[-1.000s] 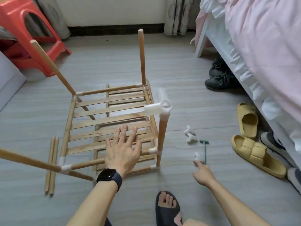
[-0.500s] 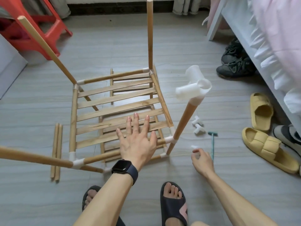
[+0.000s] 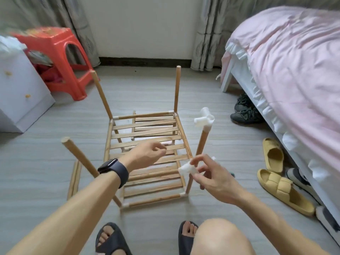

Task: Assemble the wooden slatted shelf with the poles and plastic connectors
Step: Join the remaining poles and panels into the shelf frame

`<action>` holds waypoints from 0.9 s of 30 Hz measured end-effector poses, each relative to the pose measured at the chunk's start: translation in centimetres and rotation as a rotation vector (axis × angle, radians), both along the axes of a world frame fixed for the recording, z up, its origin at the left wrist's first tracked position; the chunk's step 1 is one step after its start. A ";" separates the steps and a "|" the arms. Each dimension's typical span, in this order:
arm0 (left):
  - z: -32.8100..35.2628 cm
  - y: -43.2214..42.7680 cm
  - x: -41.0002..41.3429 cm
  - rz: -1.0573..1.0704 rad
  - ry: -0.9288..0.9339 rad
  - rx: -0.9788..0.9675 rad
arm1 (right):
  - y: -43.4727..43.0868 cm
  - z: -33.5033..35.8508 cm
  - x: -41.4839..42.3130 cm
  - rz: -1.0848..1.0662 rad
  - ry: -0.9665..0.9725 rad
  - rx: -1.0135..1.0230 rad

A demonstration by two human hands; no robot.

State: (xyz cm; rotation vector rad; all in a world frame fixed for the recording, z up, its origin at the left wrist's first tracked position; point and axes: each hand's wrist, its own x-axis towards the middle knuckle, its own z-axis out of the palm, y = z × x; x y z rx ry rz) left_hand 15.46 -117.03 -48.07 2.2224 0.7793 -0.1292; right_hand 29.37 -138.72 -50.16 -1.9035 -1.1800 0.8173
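Observation:
The wooden slatted shelf (image 3: 147,134) lies on the floor in front of me, with a pole rising from each corner. The front right pole (image 3: 201,142) carries a white plastic connector (image 3: 205,119) on its top; the front left pole (image 3: 79,157), back left pole (image 3: 102,96) and back right pole (image 3: 177,89) have bare tops. My right hand (image 3: 211,179) pinches a second white connector (image 3: 186,169) in the air beside the front right pole. My left hand (image 3: 147,153), with a dark watch on the wrist, hovers above the slats with loosely curled fingers and holds nothing.
Two spare poles (image 3: 74,179) lie on the floor left of the shelf. A red stool (image 3: 60,57) and a white drawer cabinet (image 3: 18,89) stand at the left. The bed (image 3: 294,70), yellow slippers (image 3: 283,192) and dark shoes (image 3: 244,111) line the right side.
My right hand picked a white connector off the floor and raised it beside the front right pole. My left hand lifted off the slats and curled its fingers. The view tilted upward.

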 end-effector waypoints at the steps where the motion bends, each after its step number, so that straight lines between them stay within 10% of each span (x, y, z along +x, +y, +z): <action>1: 1.7 0.0 -0.9 0.022 -0.061 -0.033 | 1.3 1.7 -0.9 0.047 0.012 0.031; 11: 11.3 1.2 -14.4 0.304 -0.579 -0.200 | 13.2 12.6 -7.9 0.336 0.168 0.253; 27: 7.9 3.7 -18.7 0.677 -0.799 -0.177 | 20.0 10.7 -14.3 0.210 0.531 0.287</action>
